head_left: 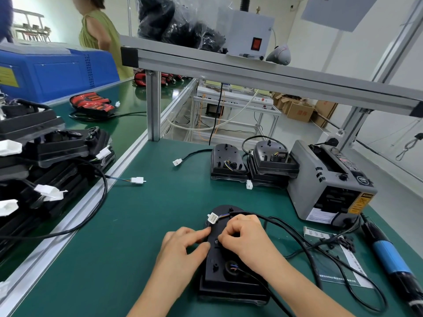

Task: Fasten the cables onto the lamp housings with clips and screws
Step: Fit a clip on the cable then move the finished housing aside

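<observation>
Your left hand (183,245) lies open, its fingers pressing the left edge of the lamp housing (219,277), which sits near centre on the green mat. Your right hand (245,236) is curled tight over its middle, though I can't tell what it pinches. Keep that housing pinned and lay the cable (286,227) flat in its path before seating any clip. The yellow label (360,203) on the grey tape dispenser (329,186) at right is too small to read.

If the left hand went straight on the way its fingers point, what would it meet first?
Likely the right hand, its curled fingers just ahead across the housing; the left hand touches it.
</observation>
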